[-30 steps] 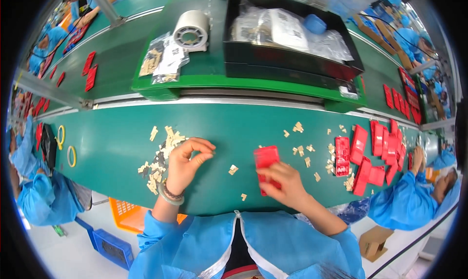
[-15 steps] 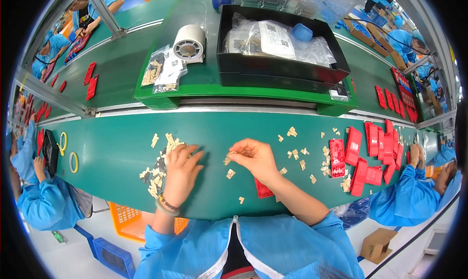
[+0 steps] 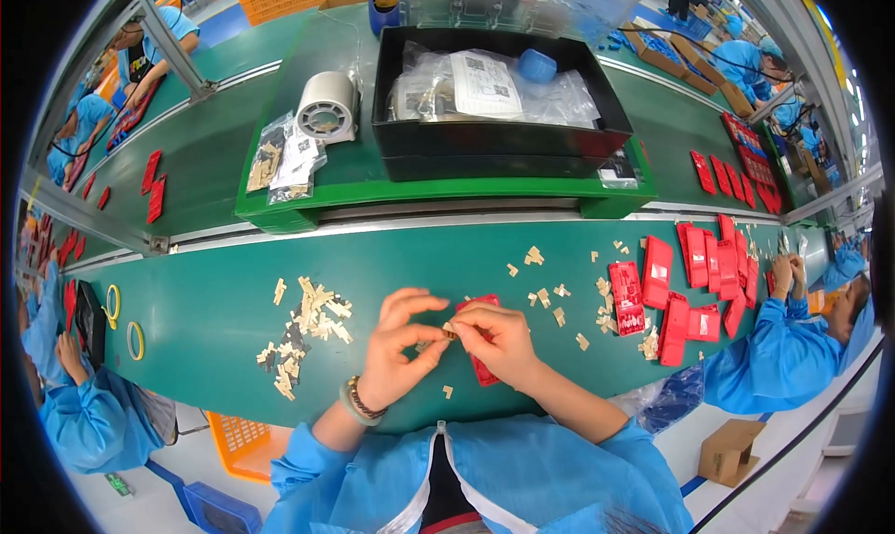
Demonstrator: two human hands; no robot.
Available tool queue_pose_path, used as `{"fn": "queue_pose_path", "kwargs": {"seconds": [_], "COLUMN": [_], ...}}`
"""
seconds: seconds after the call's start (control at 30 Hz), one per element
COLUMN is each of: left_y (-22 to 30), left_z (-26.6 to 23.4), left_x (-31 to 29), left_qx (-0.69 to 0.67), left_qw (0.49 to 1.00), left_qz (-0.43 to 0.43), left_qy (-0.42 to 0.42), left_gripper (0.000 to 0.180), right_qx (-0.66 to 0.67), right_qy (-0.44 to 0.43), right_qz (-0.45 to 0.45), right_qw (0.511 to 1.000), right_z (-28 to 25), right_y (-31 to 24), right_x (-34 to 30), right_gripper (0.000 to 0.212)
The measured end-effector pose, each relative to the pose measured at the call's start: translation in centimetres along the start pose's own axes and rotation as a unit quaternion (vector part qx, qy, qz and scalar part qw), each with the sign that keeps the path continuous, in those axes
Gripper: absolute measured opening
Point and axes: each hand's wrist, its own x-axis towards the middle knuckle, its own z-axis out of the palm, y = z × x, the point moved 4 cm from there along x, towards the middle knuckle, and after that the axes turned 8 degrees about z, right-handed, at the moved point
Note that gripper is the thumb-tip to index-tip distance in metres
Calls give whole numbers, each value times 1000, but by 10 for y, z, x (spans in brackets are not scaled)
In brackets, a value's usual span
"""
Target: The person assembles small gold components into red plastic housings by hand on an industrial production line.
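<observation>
In front of me my hands meet over the green worktable. A small beige piece [image 3: 449, 331] sits at the fingertips, partly covered by them. My left hand [image 3: 399, 352], with a beaded bracelet and a bangle at the wrist, pinches it from the left. From the other side my right hand [image 3: 501, 349] grips it between thumb and forefinger. Beneath the right hand lies a red plastic housing [image 3: 483, 374], partly hidden by it. To the left is a loose pile of beige and dark small pieces [image 3: 317, 310]. One stray beige piece [image 3: 447, 392] rests nearer to me.
Red housings [image 3: 688, 324] cluster at the right among scattered beige pieces. Behind, a green raised shelf [image 3: 447, 191] carries a black box [image 3: 503, 152] of plastic bags and a white fan-like device [image 3: 326, 110]. Yellow tape rolls [image 3: 136, 341] lie far left. Co-workers sit at both sides.
My left hand has left the pile and come right to meet my right hand at a small beige piece. More of the red housing now shows. The whole view has shifted slightly.
</observation>
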Motion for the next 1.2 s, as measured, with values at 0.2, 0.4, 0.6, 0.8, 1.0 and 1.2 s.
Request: {"fn": "queue_pose_path", "kwargs": {"seconds": [0.2,0.4,0.6,0.8,1.0,1.2], "left_y": [20,15,16,14,-6,-15], "left_z": [28,34,35,37,46,38], "left_x": [-6,-7,-7,-2,-1,11], "left_qx": [27,201,260,269,166,46], "left_qw": [956,917,902,924,980,994], "left_qz": [253,330,340,253,10,-98], "left_qy": [-145,-95,-58,-101,-111,-29], "left_gripper": [14,23,19,19,27,27], "right_qx": [-253,-123,-217,-326,-444,-436], "right_qy": [157,-36,-77,-105,68,72], "right_qz": [99,-5,-102,-103,-75,-230], "right_qw": [949,992,968,934,890,867], "right_z": [-84,-46,-36,-45,-54,-26], "right_y": [42,-4,-14,5,-2,-5], "right_x": [-22,-15,-9,-30,-33,-5], "right_gripper": [18,24,22,17,28,22]}}
